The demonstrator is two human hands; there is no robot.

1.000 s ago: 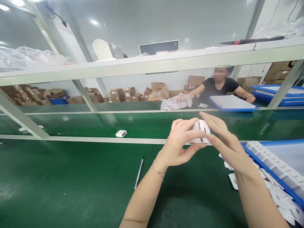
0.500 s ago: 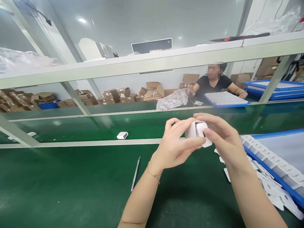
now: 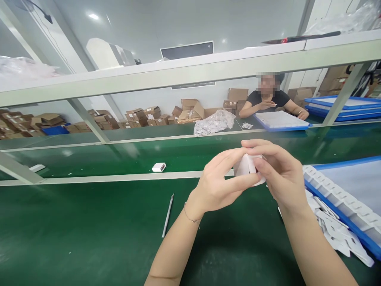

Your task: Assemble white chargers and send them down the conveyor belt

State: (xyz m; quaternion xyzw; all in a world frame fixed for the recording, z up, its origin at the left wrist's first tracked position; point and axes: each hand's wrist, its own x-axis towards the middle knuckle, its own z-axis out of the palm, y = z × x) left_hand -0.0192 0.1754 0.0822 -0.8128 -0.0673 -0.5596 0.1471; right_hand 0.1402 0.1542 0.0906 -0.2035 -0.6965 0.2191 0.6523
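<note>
Both my hands hold one small white box-like part (image 3: 247,169) above the green bench. My left hand (image 3: 222,180) pinches its left side with thumb below and fingers above. My right hand (image 3: 275,171) wraps over its top and right side, fingers curled. Most of the part is hidden between the fingers.
A blue tray (image 3: 342,200) with white inserts lies at my right, with loose white cardboard pieces (image 3: 336,230) beside it. A pen-like tool (image 3: 167,214) lies on the bench, a small white box (image 3: 158,167) on the belt. Across it sits a person (image 3: 268,101) by a blue tray (image 3: 281,121) and plastic bag (image 3: 212,123).
My hands have turned the white part and closed more tightly round it, so its slotted face no longer shows. The person opposite has drawn a hand back from the plastic bag.
</note>
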